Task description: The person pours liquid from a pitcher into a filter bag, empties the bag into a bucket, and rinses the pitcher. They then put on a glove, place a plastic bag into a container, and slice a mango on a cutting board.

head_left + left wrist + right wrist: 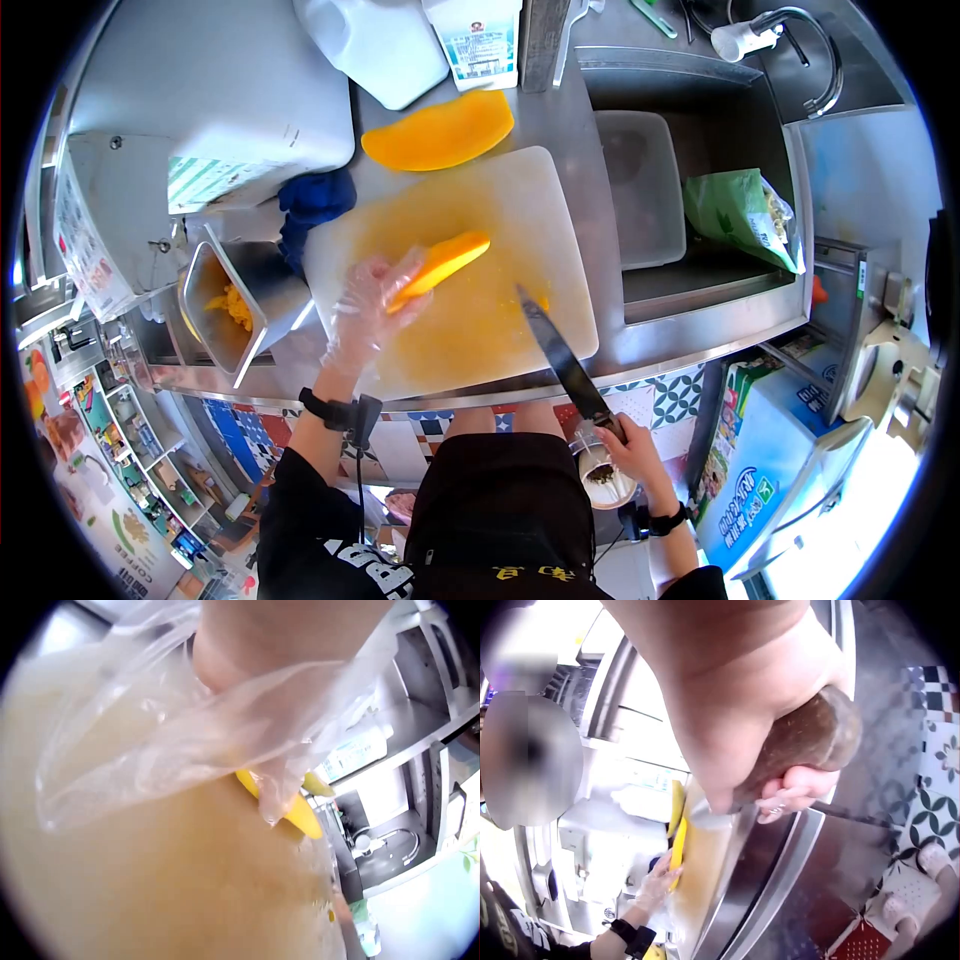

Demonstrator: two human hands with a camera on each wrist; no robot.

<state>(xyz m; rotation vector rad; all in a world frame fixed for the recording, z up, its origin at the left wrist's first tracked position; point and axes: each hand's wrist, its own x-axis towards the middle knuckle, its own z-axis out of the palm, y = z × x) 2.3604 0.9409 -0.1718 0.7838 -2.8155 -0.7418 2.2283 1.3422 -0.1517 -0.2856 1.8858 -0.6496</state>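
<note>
A clear plastic glove covers my left hand (370,308), which holds a long orange-yellow wedge of fruit (450,260) above the white cutting board (540,190). In the left wrist view the loose glove hides much of that grip, with the wedge's yellow end (304,817) showing beyond the fingers. My bare right hand (637,455) grips a knife (558,345) at the counter's front edge, its blade pointing over the board's right side. Fingers wrap round the brown handle (802,739) in the right wrist view. Behind the board lies a bigger orange-yellow piece (440,133).
Left of the board stands a metal container (284,298) with yellow pieces (237,306) inside, near a blue cloth (315,205). A white jug (385,50) and carton (480,45) stand behind. The right-hand sink (655,293) holds a plastic tub (681,190) and green bag (735,210).
</note>
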